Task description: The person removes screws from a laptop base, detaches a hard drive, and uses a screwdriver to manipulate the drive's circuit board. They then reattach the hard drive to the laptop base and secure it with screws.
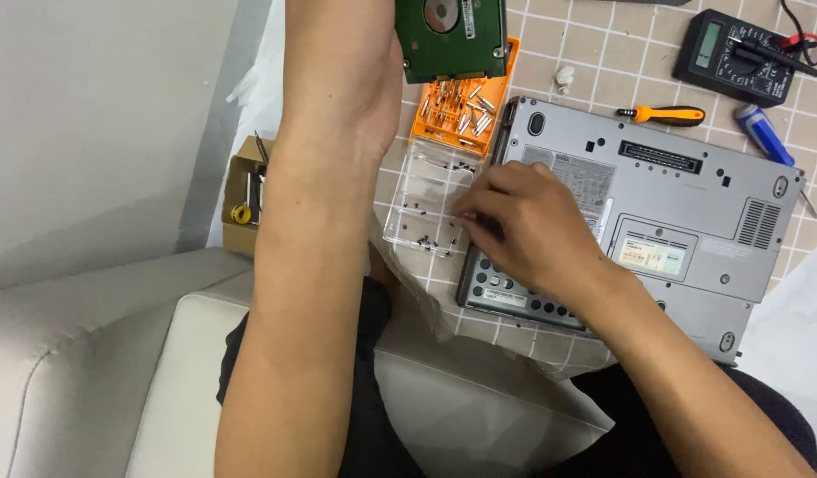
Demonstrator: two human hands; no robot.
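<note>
Head view: left hand (360, 84) is raised near the top of the frame, closed around the edge of a bare hard drive with its green circuit board (451, 37) facing the camera. Held up off the surface, probably to keep it out of the way of the work below. The fingers themselves are hidden behind the drive, so the exact grip can't be read.

Right hand (532, 226) rests on the left end of the grey laptop lying bottom-up (691, 204), fingers curled and pinched together at the case edge, right beside the clear plastic lid tray (426, 199). Whether it pinches a screw is too small to tell. That tray holds a scatter of small dark screws (parked next to the bay, so they stay together and within reach).

The orange bit-set case (457, 111) sits just above the tray, partly under the drive, bits exposed. An orange-handled screwdriver (665, 113) lies on the checked tablecloth surface (603, 44) above the laptop, near a black multimeter with leads (736, 55) and a blue-grey pen-like tool (762, 133). A small cardboard box of odds (247, 195) stands off the surface's left edge.
</note>
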